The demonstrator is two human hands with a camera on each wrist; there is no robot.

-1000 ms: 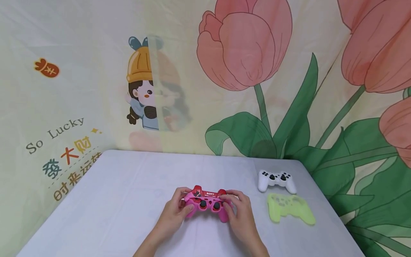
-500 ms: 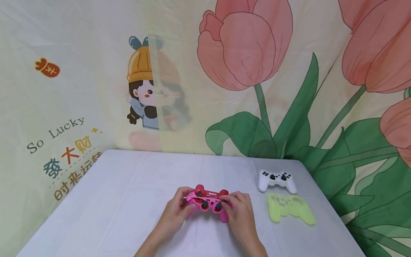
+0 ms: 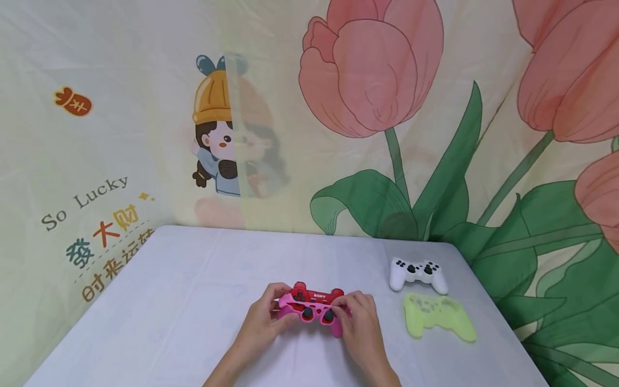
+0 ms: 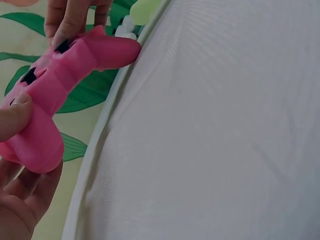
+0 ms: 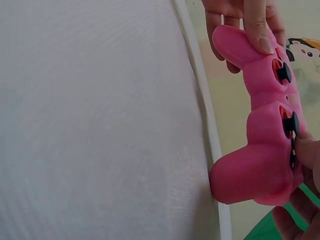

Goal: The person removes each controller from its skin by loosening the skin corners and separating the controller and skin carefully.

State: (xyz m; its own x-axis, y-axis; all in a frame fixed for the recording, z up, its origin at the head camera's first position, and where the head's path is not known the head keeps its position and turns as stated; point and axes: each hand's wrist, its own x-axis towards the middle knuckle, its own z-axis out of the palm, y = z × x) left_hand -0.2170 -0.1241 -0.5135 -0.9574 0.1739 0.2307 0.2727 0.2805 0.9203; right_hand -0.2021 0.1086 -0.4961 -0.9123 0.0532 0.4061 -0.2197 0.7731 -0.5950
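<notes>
Above the front middle of the table, both hands hold a red SONY game controller (image 3: pixel 316 296) partly inside a pink silicone cover (image 5: pixel 250 172). Red shell shows along the controller's top, while pink wraps the grips and the area round the black thumbsticks. My left hand (image 3: pixel 261 325) grips the left end, its thumb on the face and fingers behind. With my right hand (image 3: pixel 364 330) I pinch the right end; its thumb lies by the cover's upper edge near the buttons. In the right wrist view, the left thumb (image 5: pixel 260 40) presses on the left grip.
A white controller (image 3: pixel 418 275) lies at the table's back right. Just in front of it is a pale green silicone cover (image 3: pixel 439 317). The white-clothed table (image 3: pixel 159 317) ends at a printed tulip curtain (image 3: pixel 372 80).
The controller has shifted slightly to the right and tilted a little in both hands. The cover's upper edge stretches straighter across the red face. The white controller and green cover stay put.
</notes>
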